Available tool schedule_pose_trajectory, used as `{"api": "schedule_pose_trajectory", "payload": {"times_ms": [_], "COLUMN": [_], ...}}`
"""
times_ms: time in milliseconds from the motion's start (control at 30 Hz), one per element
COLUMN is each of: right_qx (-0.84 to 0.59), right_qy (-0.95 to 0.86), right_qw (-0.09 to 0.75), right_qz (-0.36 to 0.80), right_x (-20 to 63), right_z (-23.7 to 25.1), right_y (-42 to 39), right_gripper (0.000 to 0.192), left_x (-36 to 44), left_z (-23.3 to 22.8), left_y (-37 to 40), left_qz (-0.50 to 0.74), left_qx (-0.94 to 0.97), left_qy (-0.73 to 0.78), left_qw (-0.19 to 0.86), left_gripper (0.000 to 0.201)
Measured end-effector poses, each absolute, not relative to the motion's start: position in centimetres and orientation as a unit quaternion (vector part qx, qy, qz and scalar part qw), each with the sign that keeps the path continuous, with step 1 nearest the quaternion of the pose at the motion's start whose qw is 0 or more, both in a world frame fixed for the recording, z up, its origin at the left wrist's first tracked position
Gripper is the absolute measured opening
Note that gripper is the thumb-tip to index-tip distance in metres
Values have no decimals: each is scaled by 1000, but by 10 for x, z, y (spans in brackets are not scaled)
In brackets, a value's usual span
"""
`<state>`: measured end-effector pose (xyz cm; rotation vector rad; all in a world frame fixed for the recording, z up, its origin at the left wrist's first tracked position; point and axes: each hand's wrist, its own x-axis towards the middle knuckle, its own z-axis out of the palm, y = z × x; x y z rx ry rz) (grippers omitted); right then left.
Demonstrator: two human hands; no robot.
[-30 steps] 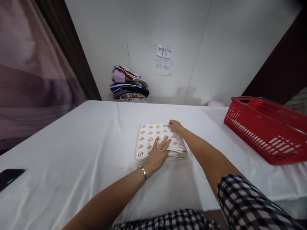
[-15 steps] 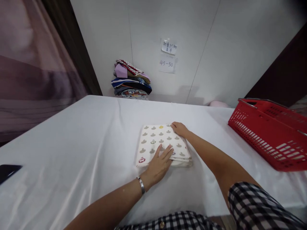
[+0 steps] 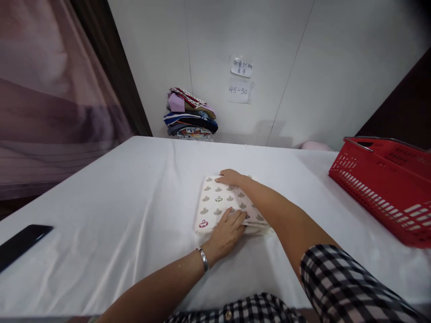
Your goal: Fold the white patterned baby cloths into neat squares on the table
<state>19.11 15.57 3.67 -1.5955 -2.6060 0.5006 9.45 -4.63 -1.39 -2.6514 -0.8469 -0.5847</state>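
Observation:
A folded cloth point(image 3: 212, 197), white with rows of grey mushroom-like shapes and a few coloured ones, lies on the white-covered table. On its near edge rests my left hand point(image 3: 227, 235), open and palm down, with the fingers spread over the print and a silver bracelet at the wrist. My right hand point(image 3: 231, 176) reaches across to the far edge of the cloth, its fingers extended leftward along that edge. The right forearm covers the cloth's right side. Loosely stacked layers show at the near right edge.
A red plastic basket point(image 3: 380, 188) stands at the right. A black phone point(image 3: 25, 242) lies at the left. Behind the table's far edge is a pile of folded fabrics point(image 3: 191, 117) against the wall, where two paper notes point(image 3: 239, 91) hang. A pinkish curtain point(image 3: 50, 112) borders the left.
My right hand has moved left along the cloth's far edge, from the right corner towards the middle. My left hand stays on the near edge. The view has shifted slightly left.

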Motion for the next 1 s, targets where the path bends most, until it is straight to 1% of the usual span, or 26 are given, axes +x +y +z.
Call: {"api": "schedule_pose_trajectory", "payload": {"times_ms": [200, 500, 667, 767, 900, 1000], "right_qx": [-577, -560, -564, -572, -608, -640], "right_qy": [-806, -820, -819, -812, -785, -760], "right_qw": [57, 20, 24, 14, 8, 24], "right_qz": [118, 120, 101, 110, 115, 108], "right_x": [192, 183, 180, 201, 259, 303], "right_z": [22, 25, 17, 21, 33, 39], "right_y": [146, 157, 152, 152, 146, 134], "right_gripper": [42, 51, 57, 58, 59, 54], "left_x": [93, 92, 91, 91, 90, 91], "left_z": [-16, -19, -20, -21, -22, -21], "left_y": [-43, -42, -41, -41, -41, -41], "left_qz": [-211, -221, -227, -223, -228, -236], "left_qx": [-923, -925, -924, -923, -921, -919], "left_qy": [-293, -293, -294, -301, -304, -305], "left_qw": [130, 102, 95, 85, 84, 89], "left_gripper": [17, 15, 16, 15, 14, 14]}}
